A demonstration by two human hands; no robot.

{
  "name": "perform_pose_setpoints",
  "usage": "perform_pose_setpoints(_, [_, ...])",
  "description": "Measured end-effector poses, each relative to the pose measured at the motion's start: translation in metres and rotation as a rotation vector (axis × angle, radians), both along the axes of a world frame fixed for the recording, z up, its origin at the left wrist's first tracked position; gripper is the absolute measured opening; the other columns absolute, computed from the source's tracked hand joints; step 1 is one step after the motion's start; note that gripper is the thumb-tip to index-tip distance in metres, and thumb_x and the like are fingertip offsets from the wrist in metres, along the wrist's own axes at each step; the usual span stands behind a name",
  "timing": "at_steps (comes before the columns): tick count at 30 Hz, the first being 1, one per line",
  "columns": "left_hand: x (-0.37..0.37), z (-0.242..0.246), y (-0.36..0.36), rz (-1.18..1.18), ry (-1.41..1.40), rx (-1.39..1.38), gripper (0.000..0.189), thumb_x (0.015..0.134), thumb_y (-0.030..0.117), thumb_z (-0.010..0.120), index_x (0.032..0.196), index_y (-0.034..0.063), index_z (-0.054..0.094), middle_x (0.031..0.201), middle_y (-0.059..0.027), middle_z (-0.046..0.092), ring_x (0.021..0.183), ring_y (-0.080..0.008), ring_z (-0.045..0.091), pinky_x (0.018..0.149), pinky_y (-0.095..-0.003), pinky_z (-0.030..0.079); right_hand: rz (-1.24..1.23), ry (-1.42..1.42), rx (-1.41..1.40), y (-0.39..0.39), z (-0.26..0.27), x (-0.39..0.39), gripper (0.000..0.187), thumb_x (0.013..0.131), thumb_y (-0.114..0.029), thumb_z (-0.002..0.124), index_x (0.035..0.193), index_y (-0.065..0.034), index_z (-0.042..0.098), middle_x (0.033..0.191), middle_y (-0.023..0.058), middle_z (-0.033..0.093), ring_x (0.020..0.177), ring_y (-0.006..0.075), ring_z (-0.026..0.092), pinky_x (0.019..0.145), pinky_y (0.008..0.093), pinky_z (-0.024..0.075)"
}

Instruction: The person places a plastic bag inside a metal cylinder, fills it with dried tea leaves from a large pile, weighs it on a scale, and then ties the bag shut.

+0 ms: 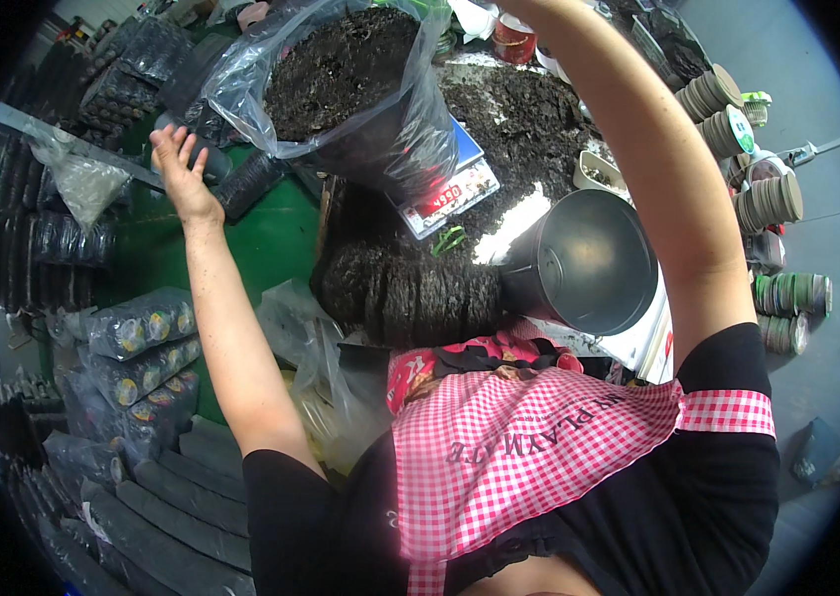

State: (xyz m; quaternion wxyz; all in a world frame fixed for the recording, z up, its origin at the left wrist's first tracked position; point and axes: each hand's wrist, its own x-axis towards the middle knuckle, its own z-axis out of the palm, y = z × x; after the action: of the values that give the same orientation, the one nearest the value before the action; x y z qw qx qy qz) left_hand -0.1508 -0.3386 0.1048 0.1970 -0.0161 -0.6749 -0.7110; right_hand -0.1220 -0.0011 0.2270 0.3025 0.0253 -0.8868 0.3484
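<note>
My left hand [185, 175] is raised at the left with its fingers spread and nothing in it. To its right, a clear plastic bag [420, 112] full of dark soil [342, 74] stands on a digital scale [476, 182] with a lit red display. My right forearm reaches up past the top edge, and the right hand itself is out of view. Loose dark soil [532, 104] covers the table beside the scale. A black plastic pot [599, 261] lies tilted on its side near the table's front edge, its inside bare.
A small cream tray [599, 173] with bits in it lies behind the pot. Wrapped black pot stacks [141, 328] line the left side above a green floor [144, 246]. Stacked grey discs [766, 203] stand at the right. Crumpled clear plastic [316, 335] hangs near my left side.
</note>
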Motion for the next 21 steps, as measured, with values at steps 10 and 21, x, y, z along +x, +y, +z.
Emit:
perform_pose_setpoints(10, [0.02,-0.005,-0.087,0.232,-0.018,0.041,0.073,0.093,0.06,0.039,0.135,0.0009,0.035,0.134,-0.0188,0.043,0.123,-0.0285,0.044,0.101,-0.0412,0.037,0.143,-0.106,-0.107,0.024,0.022,0.018,0.061,0.076,-0.029,0.071,0.121,0.0064,0.05,0.111,0.0213,0.06,0.099,0.0221,0.06,0.083,0.0317,0.0479])
perform_pose_setpoints(21, [0.072,0.033,-0.01,0.171,0.842,-0.998,0.039,0.08,0.035,0.071,0.104,0.0054,0.063,0.115,-0.0095,0.059,0.107,-0.0268,0.055,0.094,-0.037,0.044,0.066,-0.371,-0.082,-0.003,0.02,0.027,0.071,0.078,-0.042,0.071,0.126,0.0024,0.043,0.105,0.0162,0.059,0.08,0.0199,0.063,0.061,0.0304,0.0543])
